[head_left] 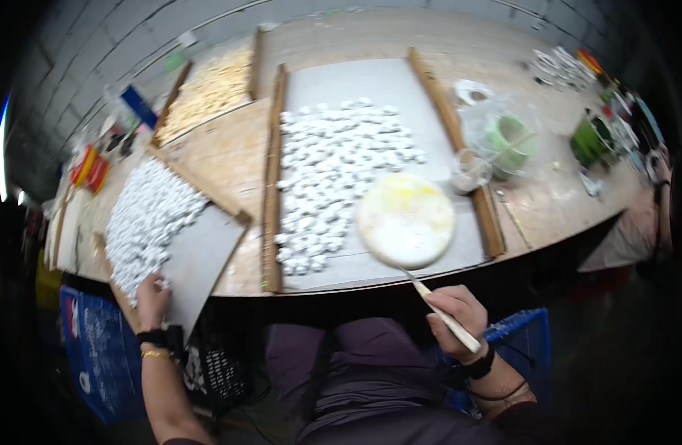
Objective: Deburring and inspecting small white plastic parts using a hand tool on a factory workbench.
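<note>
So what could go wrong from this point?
The left board juts past the table edge, so a push by the left hand might tip it and spill its white pieces.
The disc sits close beside the middle pieces; a bump could shove it into them.
The right hand holds the tool with its tip near the disc's edge; a slip could perhaps knock the disc.

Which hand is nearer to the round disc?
Right: the right hand is close to the disc, on its near side; the left hand is farther left, at a separate tray.
</note>
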Available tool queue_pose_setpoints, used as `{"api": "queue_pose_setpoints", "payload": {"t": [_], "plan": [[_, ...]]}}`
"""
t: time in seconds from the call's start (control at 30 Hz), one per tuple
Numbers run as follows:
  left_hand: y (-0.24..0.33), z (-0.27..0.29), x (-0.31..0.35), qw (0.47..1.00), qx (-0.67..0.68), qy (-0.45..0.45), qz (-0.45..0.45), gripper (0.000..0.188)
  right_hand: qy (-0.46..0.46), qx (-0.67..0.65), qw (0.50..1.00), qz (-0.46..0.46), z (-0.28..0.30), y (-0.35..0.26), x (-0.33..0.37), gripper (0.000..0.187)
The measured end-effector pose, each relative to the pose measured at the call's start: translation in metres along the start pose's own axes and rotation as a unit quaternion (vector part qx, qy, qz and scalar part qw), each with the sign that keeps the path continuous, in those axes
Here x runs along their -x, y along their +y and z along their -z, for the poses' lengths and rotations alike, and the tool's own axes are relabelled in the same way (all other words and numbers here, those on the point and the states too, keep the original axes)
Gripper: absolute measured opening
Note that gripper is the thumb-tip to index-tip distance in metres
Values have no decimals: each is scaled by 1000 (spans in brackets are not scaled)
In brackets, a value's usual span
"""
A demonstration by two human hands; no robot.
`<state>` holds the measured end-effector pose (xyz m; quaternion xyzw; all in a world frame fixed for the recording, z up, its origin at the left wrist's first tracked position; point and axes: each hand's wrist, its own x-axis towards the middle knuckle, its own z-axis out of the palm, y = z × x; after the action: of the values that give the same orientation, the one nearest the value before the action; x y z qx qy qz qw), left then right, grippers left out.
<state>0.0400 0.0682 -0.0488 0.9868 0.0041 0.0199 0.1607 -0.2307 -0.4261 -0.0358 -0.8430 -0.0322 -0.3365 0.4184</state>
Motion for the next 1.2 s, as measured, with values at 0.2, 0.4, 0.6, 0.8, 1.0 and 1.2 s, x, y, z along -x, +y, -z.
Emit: {"api": "queue_pose_setpoints", "payload": {"t": [0.2, 0.4, 0.6, 0.8, 1.0, 1.2], "plan": [[-29, -1, -9, 998, 4, 36, -44, 22, 102, 38, 991, -72, 22, 30, -12, 23], [-22, 4, -12, 986, 139, 38, 78, 21, 51, 33, 993, -100, 14, 30, -21, 21], [36, 19, 24, 924, 366, 34, 105, 25, 49, 42, 994, -86, 7, 39, -22, 22], [92, 23, 61, 806, 584, -23, 98, 24, 34, 17, 994, -106, 11, 39, -20, 22], [144, 22, 102, 760, 635, -125, 58, 25, 42, -179, 945, -269, 13, 45, -9, 21], [212, -11, 135, 698, 670, -244, 72, 24, 103, -423, 820, -371, 6, 33, -3, 24]]}}
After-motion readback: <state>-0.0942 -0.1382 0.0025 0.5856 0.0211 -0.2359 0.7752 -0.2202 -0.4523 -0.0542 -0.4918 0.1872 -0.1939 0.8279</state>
